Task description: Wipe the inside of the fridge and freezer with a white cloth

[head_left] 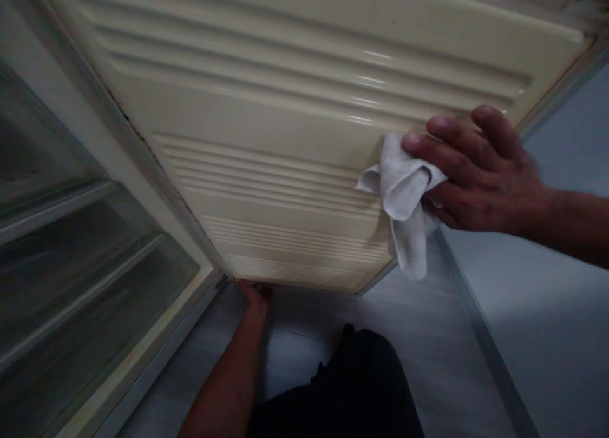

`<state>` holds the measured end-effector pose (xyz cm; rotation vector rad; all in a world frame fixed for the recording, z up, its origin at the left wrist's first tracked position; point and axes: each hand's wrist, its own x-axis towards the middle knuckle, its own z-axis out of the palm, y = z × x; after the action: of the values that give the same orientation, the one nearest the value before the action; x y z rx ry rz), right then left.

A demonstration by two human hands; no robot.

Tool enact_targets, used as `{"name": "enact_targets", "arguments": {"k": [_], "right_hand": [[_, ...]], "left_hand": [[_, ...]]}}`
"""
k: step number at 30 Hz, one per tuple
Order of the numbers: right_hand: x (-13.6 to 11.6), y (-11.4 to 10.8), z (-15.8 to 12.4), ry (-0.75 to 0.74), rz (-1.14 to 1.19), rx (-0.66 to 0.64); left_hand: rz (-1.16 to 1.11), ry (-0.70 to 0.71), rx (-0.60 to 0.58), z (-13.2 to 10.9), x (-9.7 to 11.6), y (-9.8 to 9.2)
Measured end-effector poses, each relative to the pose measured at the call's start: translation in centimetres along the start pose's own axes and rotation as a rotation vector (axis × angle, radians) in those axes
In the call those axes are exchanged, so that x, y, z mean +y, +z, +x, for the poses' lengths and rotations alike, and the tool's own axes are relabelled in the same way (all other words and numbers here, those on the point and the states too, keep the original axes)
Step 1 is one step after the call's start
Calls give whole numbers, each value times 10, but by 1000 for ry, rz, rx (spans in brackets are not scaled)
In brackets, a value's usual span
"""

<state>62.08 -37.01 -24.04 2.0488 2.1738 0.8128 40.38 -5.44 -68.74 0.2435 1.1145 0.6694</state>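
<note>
A cream door panel [304, 127] with several bands of horizontal ribs fills the middle of the view; it looks like the inner side of a refrigerator or freezer door. My right hand [485, 171] holds a crumpled white cloth [404, 184] against the panel's right side, near its edge. The cloth bunches under the fingers, and one end hangs down past the door's edge. Low down, my left hand [257, 293] is at the door's bottom edge near the hinge corner. Its fingers are mostly hidden by that edge, so their grip cannot be made out.
On the left stands the open cabinet [204, 285], with transparent drawer or shelf fronts [114, 254] inside its cream frame. Dark grime runs along the door seal [143, 139]. Below are a grey wood-look floor [428, 336] and my dark-trousered leg [361, 387]. A pale wall [537, 298] rises at right.
</note>
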Motion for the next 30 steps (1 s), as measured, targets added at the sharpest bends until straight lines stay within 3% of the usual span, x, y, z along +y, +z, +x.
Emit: {"name": "enact_targets", "arguments": {"k": [3, 6, 8, 10, 12, 15, 17, 19, 22, 25, 28, 30], "right_hand": [[-16, 26, -13, 50, -30, 92], [-43, 91, -61, 30, 126, 123], [-59, 133, -94, -79, 171, 151], [-66, 157, -118, -140, 159, 132], [-61, 157, -126, -135, 139, 43], [-34, 119, -115, -67, 77, -40], [-13, 82, -98, 18, -38, 66], [3, 49, -81, 115, -213, 270], [5, 33, -64, 294, -421, 493], [-21, 68, -64, 435, -394, 604], [-73, 133, -74, 560, -244, 666], [-114, 176, -85, 648, -166, 628]], "left_hand": [[-8, 9, 58, -3, 2, 2], [-14, 14, 82, -6, 5, 3], [-15, 11, 83, -9, 7, 4], [-13, 5, 75, -11, 9, 5], [-11, 2, 66, -14, 10, 6], [-24, 5, 60, -16, 10, 8], [-36, 5, 60, -16, 8, 9], [-46, 2, 63, -15, 7, 9], [-57, 9, 65, -12, 6, 8], [-64, 21, 49, -9, 6, 6], [-60, 19, 30, -7, 6, 3], [-44, 1, 20, -5, 6, 1]]}}
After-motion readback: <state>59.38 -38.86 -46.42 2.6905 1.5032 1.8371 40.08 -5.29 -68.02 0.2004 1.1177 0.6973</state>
